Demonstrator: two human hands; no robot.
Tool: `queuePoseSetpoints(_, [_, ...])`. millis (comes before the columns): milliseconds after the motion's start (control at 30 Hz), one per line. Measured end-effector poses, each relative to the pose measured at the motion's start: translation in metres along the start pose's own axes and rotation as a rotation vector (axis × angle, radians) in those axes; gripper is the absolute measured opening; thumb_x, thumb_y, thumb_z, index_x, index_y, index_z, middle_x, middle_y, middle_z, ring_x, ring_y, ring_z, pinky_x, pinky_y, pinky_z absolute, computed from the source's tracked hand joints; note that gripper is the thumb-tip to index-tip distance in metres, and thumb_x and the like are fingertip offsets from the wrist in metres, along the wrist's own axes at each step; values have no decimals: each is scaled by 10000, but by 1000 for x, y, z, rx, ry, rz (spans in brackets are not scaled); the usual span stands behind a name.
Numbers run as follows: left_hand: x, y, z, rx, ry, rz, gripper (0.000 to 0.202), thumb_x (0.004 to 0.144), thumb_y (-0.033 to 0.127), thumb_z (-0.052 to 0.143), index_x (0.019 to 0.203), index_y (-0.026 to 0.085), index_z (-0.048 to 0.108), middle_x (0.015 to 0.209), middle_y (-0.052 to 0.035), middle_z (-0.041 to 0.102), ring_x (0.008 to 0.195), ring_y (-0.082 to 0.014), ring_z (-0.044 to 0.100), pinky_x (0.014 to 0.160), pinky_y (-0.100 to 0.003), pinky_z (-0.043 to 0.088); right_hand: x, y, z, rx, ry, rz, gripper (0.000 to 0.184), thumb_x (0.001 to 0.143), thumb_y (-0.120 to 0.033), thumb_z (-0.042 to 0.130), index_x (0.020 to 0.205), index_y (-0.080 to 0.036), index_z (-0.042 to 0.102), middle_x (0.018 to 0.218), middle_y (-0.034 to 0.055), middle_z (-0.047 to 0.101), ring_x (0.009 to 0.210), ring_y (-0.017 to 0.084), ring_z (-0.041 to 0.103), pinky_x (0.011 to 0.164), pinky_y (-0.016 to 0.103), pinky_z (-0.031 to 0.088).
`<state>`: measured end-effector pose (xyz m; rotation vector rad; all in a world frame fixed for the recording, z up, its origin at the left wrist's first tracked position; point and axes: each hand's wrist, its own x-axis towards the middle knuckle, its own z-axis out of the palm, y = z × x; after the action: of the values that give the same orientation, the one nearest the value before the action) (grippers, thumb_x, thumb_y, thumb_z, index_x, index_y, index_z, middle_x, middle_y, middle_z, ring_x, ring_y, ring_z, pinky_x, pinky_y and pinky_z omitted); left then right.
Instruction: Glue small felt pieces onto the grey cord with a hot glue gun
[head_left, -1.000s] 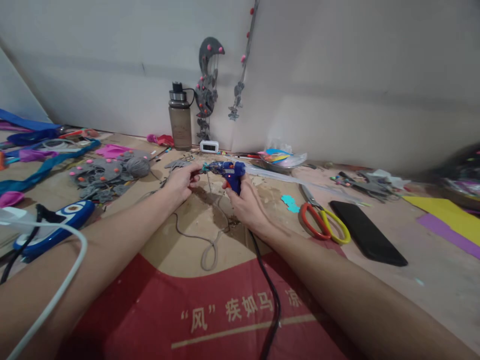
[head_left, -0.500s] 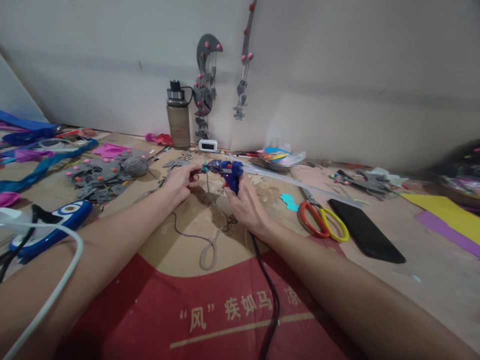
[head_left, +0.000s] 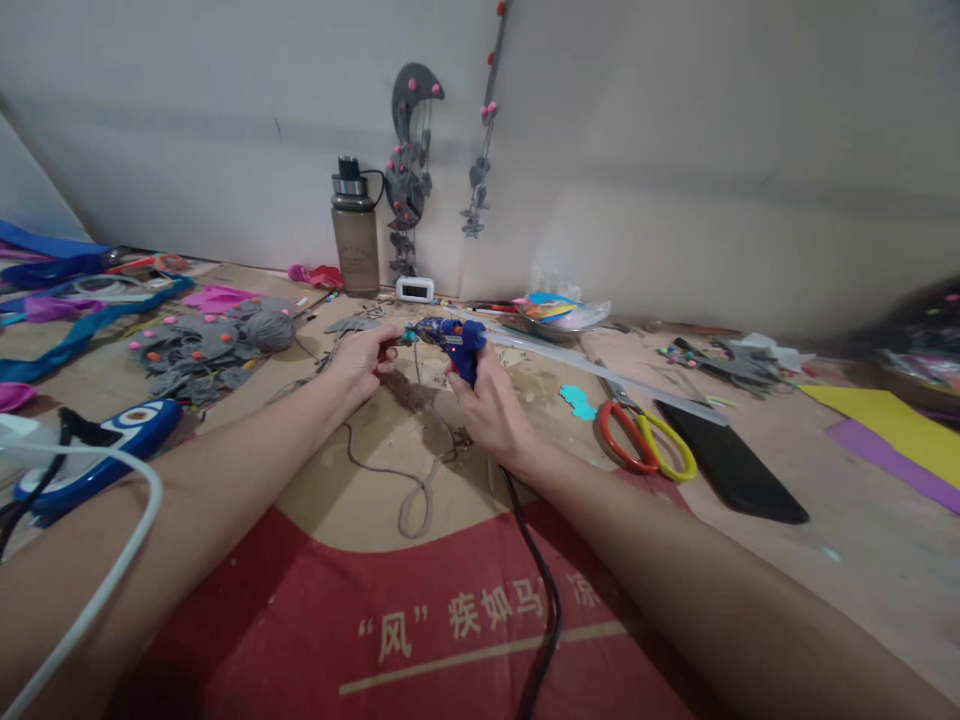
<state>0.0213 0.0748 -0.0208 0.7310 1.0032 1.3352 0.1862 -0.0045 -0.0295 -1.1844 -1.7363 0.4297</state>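
Observation:
A blue hot glue gun [head_left: 466,338] is gripped by its handle in my right hand [head_left: 495,405], its nozzle pointing left and a small red light lit. A clear glue stick [head_left: 600,368] runs out of its back. My left hand [head_left: 364,360] is closed, pinching a small teal piece [head_left: 409,337] right at the nozzle; whether the two touch I cannot tell. A grey string [head_left: 418,495] hangs below and loops on the cardboard. To the right lie teal paper cutouts [head_left: 578,401] and scissors [head_left: 646,437] with one red and one yellow handle.
A black phone [head_left: 731,465] lies right of the scissors. At the back stand a bottle [head_left: 355,235] and a small white clock [head_left: 415,290]. Grey felt pieces with yarn [head_left: 202,345] and a blue power strip [head_left: 112,450] are at left. The gun's black cord [head_left: 536,560] crosses the red print.
Both hands keep nearly the same hold and place. The glue stick's rear end now overlaps the phone. The hanging felt strip on the right has turned edge-on.

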Motion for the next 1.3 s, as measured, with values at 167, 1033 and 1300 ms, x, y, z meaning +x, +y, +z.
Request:
queuePoseSetpoints(167, [0,0,0,5,9,-3,155,622,69,640,592,132,502,483,25,492,341,-17,361,280,-122,142,-1,-3,-1,-23,-8,2,245,801,-240,457,1041,-189,455,939,75,578,850,203,555,813,381,441])
queuePoseSetpoints(1033, [-1,-1,1,16,17,13,153,597,82,639,593,130,495,470,38,482,332,-19,353,268,-120,148,-3,-1,1,-65,13,13,245,830,-237,445,1068,-177,450,967,115,608,952,248,570,817,381,438])
queuePoseSetpoints(1300, [1,-3,0,12,7,37,154,597,94,641,603,133,493,490,41,483,340,-16,352,280,-122,137,-3,-6,0,-52,0,49,283,806,-222,469,1079,-148,455,948,115,601,866,227,564,804,380,428])
